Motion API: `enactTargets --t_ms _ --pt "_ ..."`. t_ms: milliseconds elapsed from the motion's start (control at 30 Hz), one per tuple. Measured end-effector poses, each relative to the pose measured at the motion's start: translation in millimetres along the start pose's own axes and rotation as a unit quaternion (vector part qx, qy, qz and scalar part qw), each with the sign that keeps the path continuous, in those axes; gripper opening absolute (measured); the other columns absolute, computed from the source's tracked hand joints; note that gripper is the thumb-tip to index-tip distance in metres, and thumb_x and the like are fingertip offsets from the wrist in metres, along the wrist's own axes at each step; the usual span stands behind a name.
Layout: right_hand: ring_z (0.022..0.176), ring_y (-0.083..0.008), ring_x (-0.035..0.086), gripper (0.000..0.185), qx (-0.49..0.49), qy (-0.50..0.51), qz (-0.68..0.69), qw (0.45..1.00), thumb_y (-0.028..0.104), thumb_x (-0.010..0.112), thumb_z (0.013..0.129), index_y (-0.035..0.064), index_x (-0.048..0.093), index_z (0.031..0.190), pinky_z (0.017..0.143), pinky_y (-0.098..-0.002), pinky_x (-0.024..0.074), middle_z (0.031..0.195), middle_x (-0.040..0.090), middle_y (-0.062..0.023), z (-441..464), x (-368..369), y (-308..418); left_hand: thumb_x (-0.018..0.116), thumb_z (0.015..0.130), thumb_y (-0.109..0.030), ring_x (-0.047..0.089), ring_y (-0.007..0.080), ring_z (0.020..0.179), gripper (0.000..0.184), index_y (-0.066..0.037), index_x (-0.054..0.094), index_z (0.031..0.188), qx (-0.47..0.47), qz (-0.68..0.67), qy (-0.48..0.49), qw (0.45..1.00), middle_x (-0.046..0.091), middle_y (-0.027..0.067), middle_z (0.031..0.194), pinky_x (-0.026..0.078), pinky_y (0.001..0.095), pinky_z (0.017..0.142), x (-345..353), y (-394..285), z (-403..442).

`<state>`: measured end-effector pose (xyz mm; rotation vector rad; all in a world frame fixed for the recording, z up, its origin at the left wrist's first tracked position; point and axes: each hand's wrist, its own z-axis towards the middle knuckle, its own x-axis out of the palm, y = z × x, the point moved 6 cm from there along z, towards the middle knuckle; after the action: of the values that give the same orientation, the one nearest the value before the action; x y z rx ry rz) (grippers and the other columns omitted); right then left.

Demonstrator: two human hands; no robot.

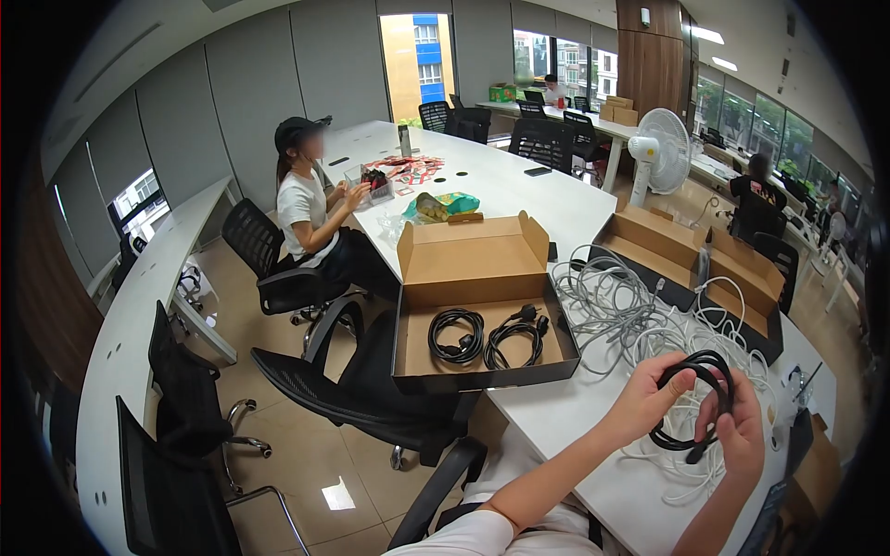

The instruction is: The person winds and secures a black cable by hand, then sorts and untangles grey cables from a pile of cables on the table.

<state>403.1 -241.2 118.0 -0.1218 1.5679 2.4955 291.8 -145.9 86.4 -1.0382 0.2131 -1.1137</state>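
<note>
A black power cord (708,360) is wound into a loose loop in front of me, with a connector hanging at its lower edge. My left hand (652,400) is closed around the left side of the loop, thumb across the strands. On the other side my right hand (740,428) grips the same coil with curled fingers. Just to the left stands an open cardboard box (477,373) with black outer sides; two coiled black cords, one looped (461,352) and one with its plug upward (530,312), lie in it. Tangled grey and white cables (607,301) spread beneath and behind my hands.
More open boxes (663,243) stand behind the cables, near a white fan (660,148). A black office chair (371,389) is at my left. Across the white table (505,181), a seated person (311,208) handles a clear container (375,192) beside a green bag (445,206).
</note>
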Motion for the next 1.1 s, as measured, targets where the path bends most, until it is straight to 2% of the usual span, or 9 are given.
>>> enactTargets --t_ms 33,133,167,267,300,533,733,933,1100 --pt "0.061 -0.0080 0.055 0.071 0.025 -0.017 0.066 0.997 0.040 0.079 0.078 0.0002 0.046 0.126 0.052 -0.0172 0.0393 0.079 0.058 -0.0042 0 1 -2 0.060 0.095 -0.036 0.045 0.0053 0.075 0.036 0.000 0.061 0.099 0.005 0.012 0.003 1.000 0.054 -0.0026 0.080 0.038 0.0225 0.066 0 0 0" --pt "0.063 -0.0069 0.055 0.067 0.025 -0.019 -0.018 0.999 0.030 0.085 0.072 0.0026 0.047 0.121 0.053 -0.0173 0.0395 0.079 0.059 -0.0007 -4 -8 -9 0.059 0.094 -0.045 0.038 0.0017 0.062 0.042 -0.003 0.059 0.092 0.041 0.032 0.023 0.998 0.045 -0.0068 0.069 0.030 0.0199 0.051 5 -6 2" --pt "0.064 -0.0061 0.055 0.060 0.038 -0.039 -0.031 0.998 0.015 0.085 0.069 0.0034 0.049 0.116 0.056 -0.0188 0.0415 0.080 0.059 0.0012 -6 -9 -10 0.059 0.095 -0.043 0.038 0.0017 0.062 0.041 -0.003 0.059 0.093 0.036 0.036 0.028 0.998 0.045 -0.0067 0.069 0.030 0.0200 0.052 6 -6 2" --pt "0.063 -0.0060 0.054 0.052 0.091 -0.105 -0.117 0.983 0.004 0.080 0.069 0.0023 0.052 0.113 0.057 -0.0204 0.0435 0.078 0.059 0.0009 -5 -10 -6 0.058 0.096 -0.039 0.039 0.0017 0.063 0.037 -0.002 0.059 0.095 0.024 0.045 0.030 0.998 0.046 -0.0068 0.069 0.032 0.0200 0.052 8 -5 1" --pt "0.062 -0.0056 0.053 0.043 0.047 -0.117 -0.186 0.974 -0.003 0.074 0.071 0.0007 0.054 0.109 0.057 -0.0204 0.0439 0.077 0.060 -0.0012 -1 -7 3 0.057 0.096 -0.038 0.039 0.0016 0.062 0.036 -0.003 0.059 0.096 0.023 0.045 0.023 0.998 0.046 -0.0070 0.069 0.032 0.0199 0.052 9 -4 2" --pt "0.058 -0.0108 0.055 0.029 0.029 -0.182 -0.297 0.937 -0.006 0.065 0.079 -0.0004 0.056 0.106 0.054 -0.0251 0.0441 0.079 0.063 -0.0083 5 -2 9 0.055 0.098 -0.031 0.034 -0.0005 0.052 0.029 -0.004 0.056 0.108 -0.055 -0.033 0.046 0.997 0.042 -0.0090 0.065 0.027 0.0180 0.045 16 3 2" --pt "0.074 -0.0328 0.060 0.025 -0.217 -0.252 -0.577 0.746 -0.009 0.057 0.081 -0.0022 0.056 0.105 0.067 -0.0381 0.0479 0.082 0.060 -0.0151 11 6 26 0.054 0.099 -0.028 0.030 0.0002 0.049 0.031 -0.002 0.052 0.117 -0.114 -0.082 0.057 0.988 0.037 -0.0090 0.063 0.025 0.0187 0.043 29 25 -3" --pt "0.083 -0.0390 0.060 0.030 0.022 -0.138 -0.380 0.914 -0.007 0.054 0.084 -0.0013 0.053 0.114 0.075 -0.0452 0.0453 0.089 0.062 -0.0195 16 -3 -11 0.056 0.098 -0.027 0.033 0.0000 0.049 0.026 -0.003 0.056 0.109 -0.076 0.048 0.014 0.996 0.040 -0.0096 0.061 0.028 0.0184 0.043 1 10 2" --pt "0.066 -0.0349 0.060 0.025 -0.040 -0.126 -0.464 0.876 0.000 0.059 0.085 -0.0004 0.055 0.110 0.060 -0.0403 0.0450 0.073 0.062 -0.0176 17 7 -7 0.054 0.099 -0.029 0.032 0.0007 0.049 0.026 -0.004 0.058 0.103 -0.068 0.106 0.016 0.992 0.038 -0.0094 0.059 0.028 0.0185 0.043 -11 1 2"
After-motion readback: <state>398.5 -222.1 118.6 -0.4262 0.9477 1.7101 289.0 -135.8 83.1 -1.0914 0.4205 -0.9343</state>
